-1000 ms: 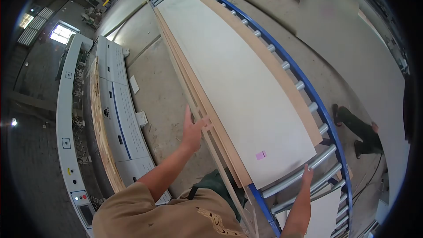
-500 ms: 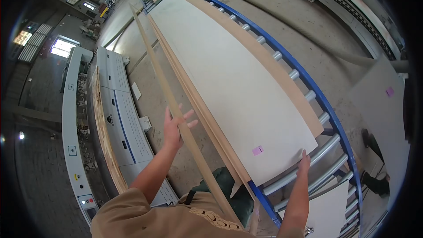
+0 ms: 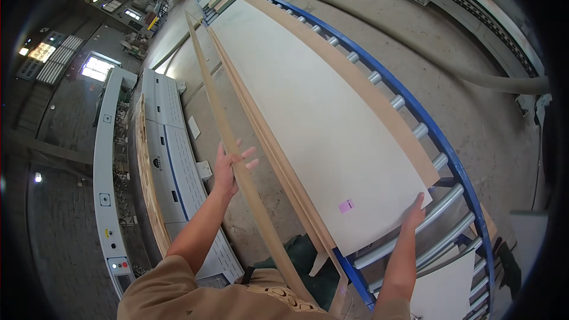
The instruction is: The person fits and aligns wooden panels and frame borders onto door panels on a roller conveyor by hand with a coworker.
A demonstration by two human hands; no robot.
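A long narrow wooden strip (image 3: 252, 200) runs from near my body towards the far end, apart from the stack beside it. My left hand (image 3: 227, 169) is under and around this strip, thumb on one side and fingers spread on the other. A large white panel (image 3: 320, 112) with a pink label (image 3: 346, 206) lies on brown boards (image 3: 428, 169) on the roller conveyor. At the panel's near right corner, my right hand (image 3: 414, 212) touches its edge, thumb on top; its other fingers are mostly hidden.
The conveyor's blue rail (image 3: 409, 99) curves along the right, with bare rollers (image 3: 441, 207) nearby. A long white machine (image 3: 178, 172) stands left. Another white panel (image 3: 444, 290) is low at the right. A person's dark-clothed leg (image 3: 508, 266) shows at the far right.
My left hand and the narrow strip have moved left, away from the stacked boards. My right hand stays by the panel's corner. The large panel near the person at the right has mostly left view.
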